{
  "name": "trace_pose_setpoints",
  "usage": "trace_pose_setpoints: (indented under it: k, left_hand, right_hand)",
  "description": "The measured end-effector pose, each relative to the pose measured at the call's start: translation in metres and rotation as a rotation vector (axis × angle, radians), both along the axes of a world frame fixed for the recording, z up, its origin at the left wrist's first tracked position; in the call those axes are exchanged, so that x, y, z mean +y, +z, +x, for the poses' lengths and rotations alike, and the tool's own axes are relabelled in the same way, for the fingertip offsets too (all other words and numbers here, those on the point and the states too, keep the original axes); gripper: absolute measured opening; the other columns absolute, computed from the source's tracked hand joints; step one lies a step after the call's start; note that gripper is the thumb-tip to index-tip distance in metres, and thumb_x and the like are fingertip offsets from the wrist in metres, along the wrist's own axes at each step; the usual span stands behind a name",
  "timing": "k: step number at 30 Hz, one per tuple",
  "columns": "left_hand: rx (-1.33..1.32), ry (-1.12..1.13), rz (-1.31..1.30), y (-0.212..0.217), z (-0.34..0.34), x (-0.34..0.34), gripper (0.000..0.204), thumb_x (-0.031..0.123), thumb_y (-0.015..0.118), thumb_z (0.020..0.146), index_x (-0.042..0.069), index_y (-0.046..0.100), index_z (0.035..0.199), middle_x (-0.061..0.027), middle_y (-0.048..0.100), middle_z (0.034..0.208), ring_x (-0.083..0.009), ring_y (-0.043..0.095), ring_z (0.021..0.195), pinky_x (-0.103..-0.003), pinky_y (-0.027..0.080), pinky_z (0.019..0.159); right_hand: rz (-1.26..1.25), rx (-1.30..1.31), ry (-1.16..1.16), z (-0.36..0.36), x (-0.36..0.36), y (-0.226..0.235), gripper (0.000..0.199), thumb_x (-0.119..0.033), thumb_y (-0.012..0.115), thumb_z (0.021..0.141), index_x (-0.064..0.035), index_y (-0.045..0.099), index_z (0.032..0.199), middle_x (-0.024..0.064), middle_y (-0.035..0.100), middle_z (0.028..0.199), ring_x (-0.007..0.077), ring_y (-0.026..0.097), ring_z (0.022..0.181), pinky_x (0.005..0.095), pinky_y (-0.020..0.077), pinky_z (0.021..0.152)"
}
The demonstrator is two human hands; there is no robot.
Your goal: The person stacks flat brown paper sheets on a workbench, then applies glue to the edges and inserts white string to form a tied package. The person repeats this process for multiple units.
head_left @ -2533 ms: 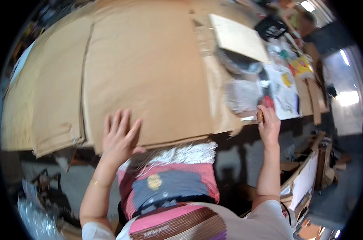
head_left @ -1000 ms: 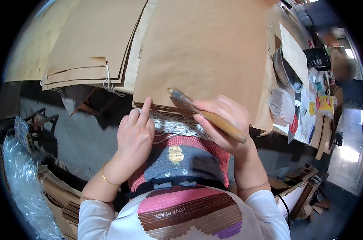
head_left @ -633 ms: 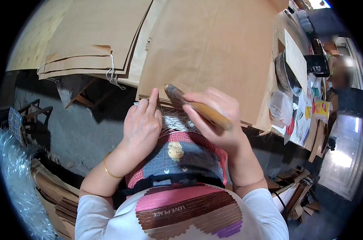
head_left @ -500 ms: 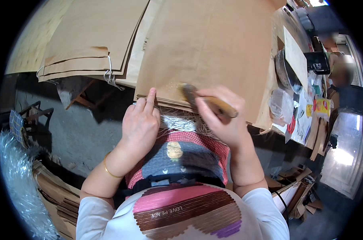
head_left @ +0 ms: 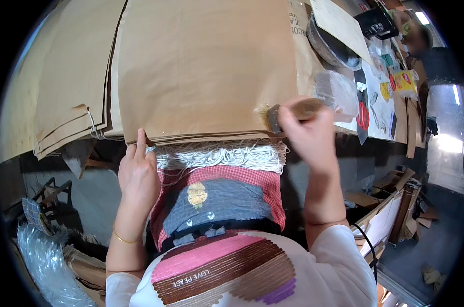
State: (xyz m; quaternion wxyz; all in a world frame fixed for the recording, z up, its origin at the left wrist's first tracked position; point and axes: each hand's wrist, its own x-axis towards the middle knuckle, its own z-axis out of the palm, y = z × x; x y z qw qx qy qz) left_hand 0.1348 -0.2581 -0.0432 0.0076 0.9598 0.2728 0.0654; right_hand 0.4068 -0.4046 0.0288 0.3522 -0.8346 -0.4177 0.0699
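Note:
A stack of large brown paper sheets (head_left: 206, 66) lies on the table before me. My left hand (head_left: 140, 174) rests at its near left corner, index finger stretched onto the top sheet and the others partly curled at the edge; it holds nothing I can see. My right hand (head_left: 309, 130) is closed round the wooden handle of a flat bristle brush (head_left: 273, 118). The bristles touch the paper near its right side by the near edge, where a damp-looking band runs along the sheet. A bundle of white cords (head_left: 221, 157) lies across my lap just below the stack.
Another brown paper stack with corded handles (head_left: 73, 77) lies left. To the right are a round basin (head_left: 326, 46) under a pale board (head_left: 339, 25), a clear plastic container (head_left: 336, 92), red-handled scissors (head_left: 363, 115) and a yellow packet (head_left: 405, 83). Another person (head_left: 416, 38) is at the far right.
The brush in my right hand has moved right along the sheet's near edge. My left hand stays at the near left corner while the whole view has shifted to the right.

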Motion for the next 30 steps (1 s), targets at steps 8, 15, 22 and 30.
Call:
trace_pose_setpoints:
  k: [8,15,22,30]
  left_hand:
    - [-0.127,0.065,-0.243,0.023,-0.002,-0.014,0.008,-0.001,0.059,0.073,-0.004,0.054,0.069,-0.0228,0.059,0.113,-0.0285,0.056,0.078,-0.036,0.045,0.067]
    - [-0.455,-0.270,-1.045,0.103,0.001,-0.051,0.008,0.007,0.068,0.074,0.000,0.065,0.072,-0.0100,0.062,0.063,-0.0219,0.055,0.053,-0.030,0.041,0.049]
    - [-0.590,0.024,-0.600,0.137,-0.033,-0.026,0.005,-0.001,0.064,0.071,-0.003,0.060,0.071,-0.0050,0.052,0.061,-0.0132,0.042,0.054,-0.025,0.028,0.049]
    - [-0.487,0.057,-0.526,0.091,-0.023,0.037,0.006,-0.007,0.064,0.076,-0.004,0.062,0.081,-0.0057,0.055,0.066,-0.0121,0.048,0.060,-0.024,0.036,0.054]
  right_hand:
    - [-0.030,-0.592,-0.147,0.149,-0.119,-0.033,0.032,0.002,0.060,0.082,-0.0073,0.065,0.112,0.0125,0.064,0.095,0.0259,0.060,0.080,0.0317,0.0484,0.075]
    - [0.172,0.563,0.171,0.001,-0.076,-0.034,0.036,-0.001,0.058,0.087,0.0031,0.054,0.123,0.0157,0.058,0.121,0.0288,0.059,0.108,0.0367,0.0470,0.093]
    - [0.175,0.756,0.767,-0.035,-0.075,-0.035,0.017,-0.003,0.064,0.082,0.0008,0.068,0.098,0.0118,0.063,0.085,0.0223,0.060,0.077,0.0303,0.0480,0.071]
    - [0.061,0.356,0.257,0.043,-0.074,-0.001,0.012,-0.006,0.068,0.080,0.0012,0.069,0.089,0.0049,0.066,0.077,0.0095,0.060,0.072,0.0233,0.0471,0.064]
